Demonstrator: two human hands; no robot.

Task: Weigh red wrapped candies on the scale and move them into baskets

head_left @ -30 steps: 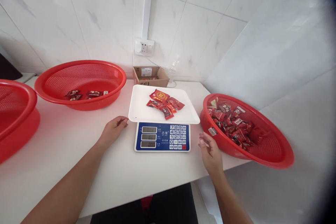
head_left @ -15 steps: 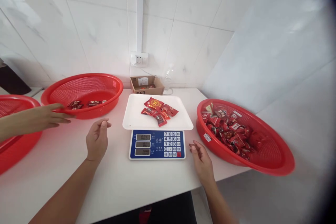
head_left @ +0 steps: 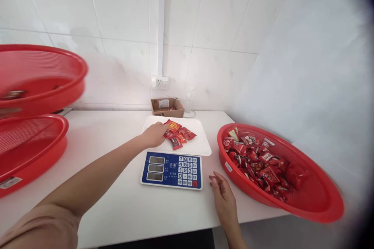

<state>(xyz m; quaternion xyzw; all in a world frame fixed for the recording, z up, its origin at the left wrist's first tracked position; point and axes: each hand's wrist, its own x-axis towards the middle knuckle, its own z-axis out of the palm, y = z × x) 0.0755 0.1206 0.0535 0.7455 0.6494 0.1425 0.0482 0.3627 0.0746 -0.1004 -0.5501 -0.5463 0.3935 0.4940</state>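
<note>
On the scale's white pan (head_left: 201,146) lies a small pile of red wrapped candies (head_left: 182,134). My left hand (head_left: 154,134) reaches across to the pile's left side, its fingers curled together on a candy, the fingertips partly hidden. The blue-panelled digital scale (head_left: 171,171) has lit digits too faint to read surely. My right hand (head_left: 224,198) rests by the scale's right side with loosely bent fingers apart, holding nothing. Close beside it stands a red plastic basket (head_left: 318,198) filled with wrapped candies (head_left: 260,159).
At the left, another person's hand (head_left: 10,112) holds a blurred red basket (head_left: 58,97) with a few candies above a second red basket (head_left: 55,148). A small cardboard box (head_left: 172,113) stands behind the scale, near a wall socket (head_left: 159,83).
My left hand has moved from the table onto the candies on the pan. The other person has lifted the far basket and carried it left. My right hand stays near the scale.
</note>
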